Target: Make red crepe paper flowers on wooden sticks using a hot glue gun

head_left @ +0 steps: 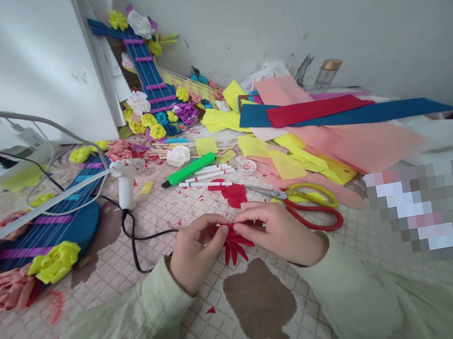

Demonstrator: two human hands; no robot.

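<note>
Sleeves (119,332), fingers (216,241), brown-patched tabletop (206,335), grey wall (355,3) — smudged

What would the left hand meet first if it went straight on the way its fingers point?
Probably the right hand, just across the red fringed piece that both hold; the exact gap is unclear.
</note>
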